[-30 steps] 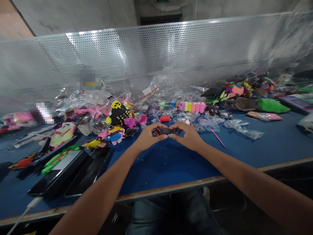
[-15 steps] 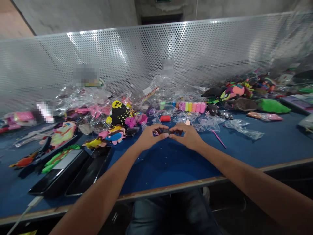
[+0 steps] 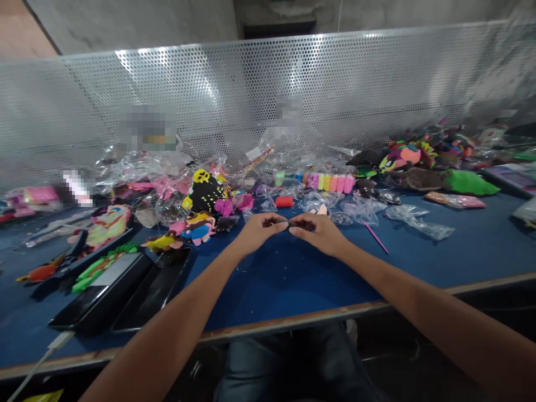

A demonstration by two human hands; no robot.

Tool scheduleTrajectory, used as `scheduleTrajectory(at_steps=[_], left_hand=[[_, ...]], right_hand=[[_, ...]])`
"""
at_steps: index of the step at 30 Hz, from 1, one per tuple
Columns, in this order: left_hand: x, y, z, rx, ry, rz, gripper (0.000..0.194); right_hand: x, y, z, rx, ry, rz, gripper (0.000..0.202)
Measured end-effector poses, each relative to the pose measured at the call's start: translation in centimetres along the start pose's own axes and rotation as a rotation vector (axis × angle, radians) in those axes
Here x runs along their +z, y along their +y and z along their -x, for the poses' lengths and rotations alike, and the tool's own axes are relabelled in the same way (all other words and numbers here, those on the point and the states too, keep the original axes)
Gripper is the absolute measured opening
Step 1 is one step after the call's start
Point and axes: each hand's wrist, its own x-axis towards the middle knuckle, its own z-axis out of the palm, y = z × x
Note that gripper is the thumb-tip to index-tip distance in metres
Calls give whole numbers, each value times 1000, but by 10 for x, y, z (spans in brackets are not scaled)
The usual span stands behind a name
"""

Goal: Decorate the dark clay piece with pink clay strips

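Dark clay lump [image 3: 288,224], mostly hidden, pinched between both hands [image 3: 288,231].

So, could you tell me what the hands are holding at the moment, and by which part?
Both hands pinch one small dark piece over the blue table: the left hand grips its left end, the right hand its right end, between thumb and fingertips.

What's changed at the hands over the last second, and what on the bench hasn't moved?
The left hand and right hand still pinch the small dark piece between them, but the fingers have drawn closer and flatter over it, so less of it shows. Nothing was let go. The red block, the row of pastel blocks, the pink stick and the two phones lie as before.
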Motion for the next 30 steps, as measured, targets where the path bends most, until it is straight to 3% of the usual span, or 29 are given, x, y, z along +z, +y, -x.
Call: scheduleTrajectory(at_steps=[8,12,15,18,24,27,30], left_hand=[[-3,4,4,48,-106,-187,39],[-11,4,10,105,-263,-463,27],[-16,6,13,139,-327,-575,29],[-16,9,14,157,-315,-541,37],[-13,13,13,248,-297,-571,19],[-12,13,13,230,-299,-595,19],[-13,11,13,208,-201,-621,25]], right_hand=[[-3,2,2,-50,-38,2,23],[-10,7,1,-152,159,128,16],[-14,11,-2,-150,226,215,12],[-18,14,-4,-135,270,266,11],[-32,23,-10,-76,429,345,13],[-33,33,-11,-52,370,455,15],[-24,39,-13,-1,221,584,22]])
